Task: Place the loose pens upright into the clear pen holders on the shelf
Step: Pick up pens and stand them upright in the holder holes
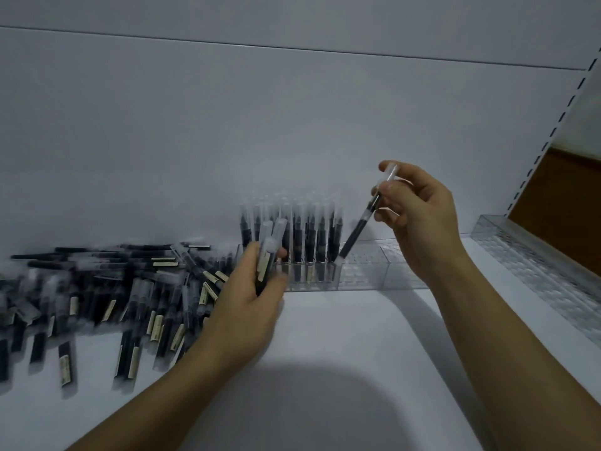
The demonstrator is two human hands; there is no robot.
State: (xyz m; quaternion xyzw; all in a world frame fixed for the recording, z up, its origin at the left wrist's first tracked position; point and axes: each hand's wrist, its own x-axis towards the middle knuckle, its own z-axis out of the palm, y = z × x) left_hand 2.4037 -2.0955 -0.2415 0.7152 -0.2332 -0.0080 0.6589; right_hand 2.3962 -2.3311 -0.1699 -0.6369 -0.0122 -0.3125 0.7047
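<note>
- Surface: white shelf (341,320), flat, w/ a broad shadow (309,405) across the near middle.
- Behind: plain white back panel (227,141); one horizontal seam high up.
- R side: slotted upright (553,135) slanting up; brown surface (562,196) beyond it.
- Clear pen holders (374,268) sit in a row against the back panel, center to R. L part holds standing pens (309,236), caps up, packed close; R part shows bare slots.
- Another clear holder (536,265) runs along the shelf's R edge, no pens visible in it.
- Loose pens (97,294): big heap lying flat on the L half, reaching the L frame edge, blurred.
- Left hand (247,301) grasps a bundle of pens (270,252), caps up, just in front of the filled slots.
- Right hand (419,206) pinches a single pen (361,226) near its clear cap; pen tilted, lower end at the holder top just R of the standing pens. Can't tell if it's in a slot.
- Open room: bare shelf btwn the forearms and in front of the holders; the heap bounds it on the L, the edge holder on the R.
</note>
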